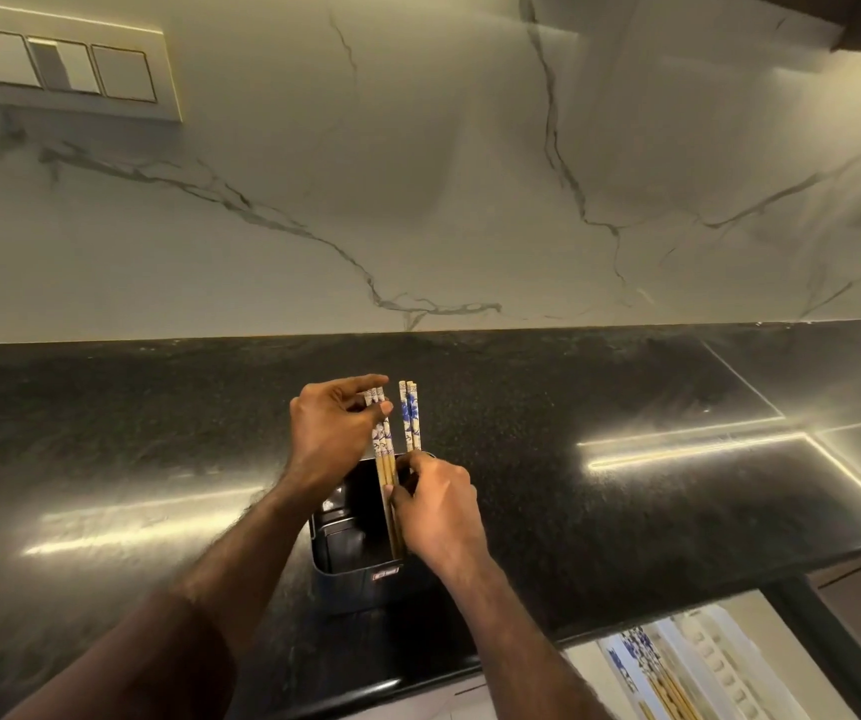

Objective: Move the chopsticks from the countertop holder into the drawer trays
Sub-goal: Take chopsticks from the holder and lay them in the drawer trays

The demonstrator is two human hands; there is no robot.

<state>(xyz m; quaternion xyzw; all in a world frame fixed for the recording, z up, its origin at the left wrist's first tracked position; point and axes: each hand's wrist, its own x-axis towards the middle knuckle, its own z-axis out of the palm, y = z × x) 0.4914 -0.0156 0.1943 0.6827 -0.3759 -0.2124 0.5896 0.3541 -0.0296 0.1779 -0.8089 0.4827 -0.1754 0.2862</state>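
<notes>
1. Black counter (626, 511) under a marble wall (470, 174) is where we work; the holder (350, 543) sits just below centre.
2. Our left hand (332, 439) pinches one bundle of chopsticks (384, 449) near its patterned tops.
3. Our right hand (439, 511) pinches a second bundle (410, 415) low on its shafts, at the holder's rim.
4. The drawer (688, 667) stands open at 5 o'clock, with chopsticks (662, 683) already inside.
5. Risk, as we judge it: thin pinches on loose bundles may let sticks fan out, slip, or tip the holder during lifting.
</notes>
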